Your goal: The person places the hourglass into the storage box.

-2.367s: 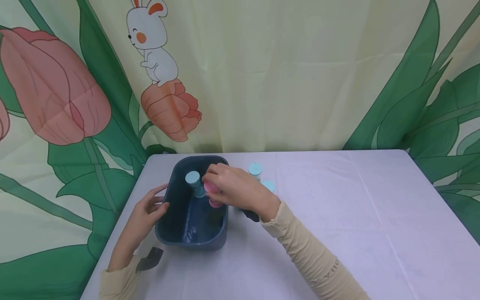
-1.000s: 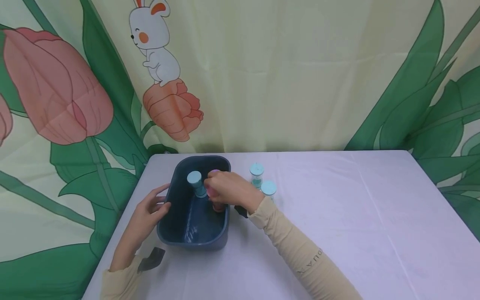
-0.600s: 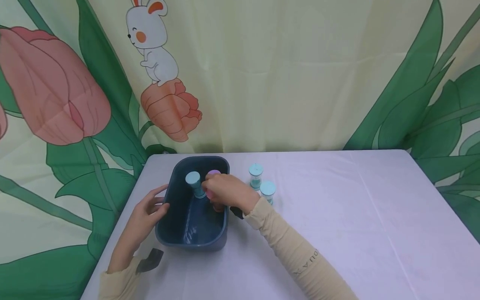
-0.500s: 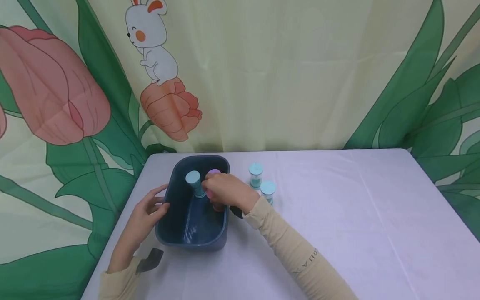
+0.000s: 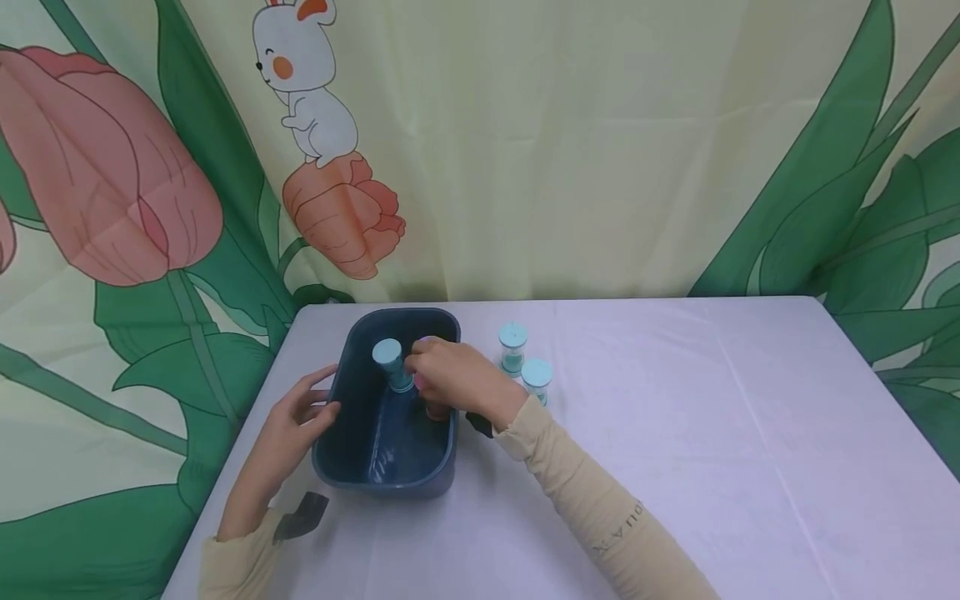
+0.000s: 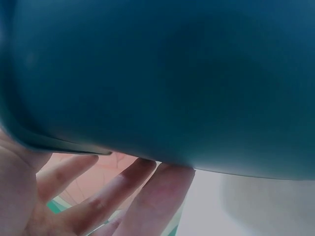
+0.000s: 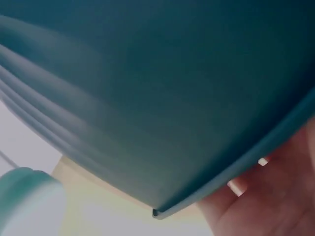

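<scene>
"Where does the bin stand?"

"The dark blue bin (image 5: pixel 375 486), round-cornered and plastic-looking, sits near the far left corner of the white table (image 5: pixel 675 458)"

"And the hands?"

"The left hand (image 5: pixel 296 417) is at its left side, fingers spread and loosely straight. The left wrist view adds fingertips meeting the smooth outer wall. The right hand (image 5: pixel 461 373) is inside, fingers curled round a pink piece (image 5: pixel 420 382), of which little shows"

"Does the right wrist view show that grip?"

"No, the wall hides it there, but that view reveals long ridges the head view lacks"

"Anything else around?"

"A blue-capped piece (image 5: pixel 393 367), flat and round on top, is in the bin, just beside the right hand. Towards the table's far edge, right of the bin, are a clear-sided piece (image 5: pixel 513 350) and its neighbouring twin (image 5: pixel 537 379)"
</scene>
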`<state>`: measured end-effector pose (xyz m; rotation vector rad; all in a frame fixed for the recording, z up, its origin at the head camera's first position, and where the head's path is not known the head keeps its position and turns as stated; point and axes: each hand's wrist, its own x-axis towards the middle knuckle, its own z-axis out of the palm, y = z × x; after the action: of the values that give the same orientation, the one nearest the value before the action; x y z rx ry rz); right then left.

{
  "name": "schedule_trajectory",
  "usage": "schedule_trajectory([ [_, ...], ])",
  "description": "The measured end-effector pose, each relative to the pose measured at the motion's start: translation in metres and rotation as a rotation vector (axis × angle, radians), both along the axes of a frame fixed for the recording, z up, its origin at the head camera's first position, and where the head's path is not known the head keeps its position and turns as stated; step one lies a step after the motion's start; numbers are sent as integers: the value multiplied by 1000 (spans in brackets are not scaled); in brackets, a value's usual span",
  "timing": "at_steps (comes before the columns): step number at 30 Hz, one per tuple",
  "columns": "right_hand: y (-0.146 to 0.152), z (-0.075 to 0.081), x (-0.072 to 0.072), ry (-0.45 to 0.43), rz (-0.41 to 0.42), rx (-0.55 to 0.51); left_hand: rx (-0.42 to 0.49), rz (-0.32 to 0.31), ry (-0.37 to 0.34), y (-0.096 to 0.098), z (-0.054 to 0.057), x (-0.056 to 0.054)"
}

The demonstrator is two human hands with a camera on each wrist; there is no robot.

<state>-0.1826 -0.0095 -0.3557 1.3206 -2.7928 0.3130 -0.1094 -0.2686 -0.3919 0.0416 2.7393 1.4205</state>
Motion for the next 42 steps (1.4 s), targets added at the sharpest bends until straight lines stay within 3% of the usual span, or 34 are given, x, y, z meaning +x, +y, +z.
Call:
schedule_trajectory([
  [7,1,4,7,60,53,-21,-22,10,-12,-3,4,5],
  [20,33,15,16,76,48,-145,-9,6,-18,-2,3,2],
  [27,53,17,17,114,6,-156,-2,1,-16,1,2,1],
  [42,83,15,21,53,-89,-123,-4,-2,-21,2,3,0],
])
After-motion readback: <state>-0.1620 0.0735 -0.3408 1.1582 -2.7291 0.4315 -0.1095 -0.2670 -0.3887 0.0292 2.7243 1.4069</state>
